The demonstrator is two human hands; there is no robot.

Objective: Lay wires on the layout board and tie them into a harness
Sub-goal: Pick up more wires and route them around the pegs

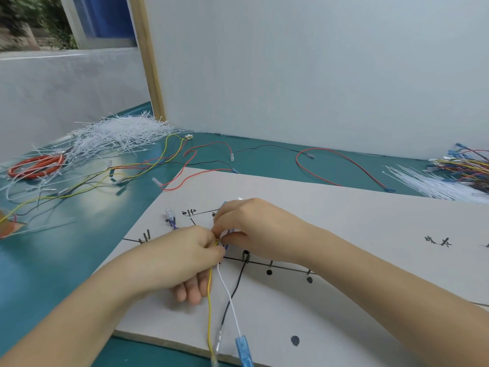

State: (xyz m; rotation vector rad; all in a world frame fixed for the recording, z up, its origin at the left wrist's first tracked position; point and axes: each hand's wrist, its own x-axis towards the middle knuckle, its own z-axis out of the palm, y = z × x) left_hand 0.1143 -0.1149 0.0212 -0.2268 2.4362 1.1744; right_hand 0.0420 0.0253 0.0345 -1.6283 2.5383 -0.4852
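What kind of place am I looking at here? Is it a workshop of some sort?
Probably a wire-harness assembly bench. A layout board with drawn lines and pegs lies on a teal table, a heap of white cable ties sits at the back left, and loose wires lie around.

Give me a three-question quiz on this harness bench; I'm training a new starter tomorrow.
1. True or false: both hands meet at the wires on the board.
2. Which wire ends in the blue connector at the board's near edge? A yellow, B white, C red
3. What lies beside the scissors at far left?

Key
1. True: the left hand and right hand pinch the bundle where they meet.
2. B.
3. The heap of white cable ties.
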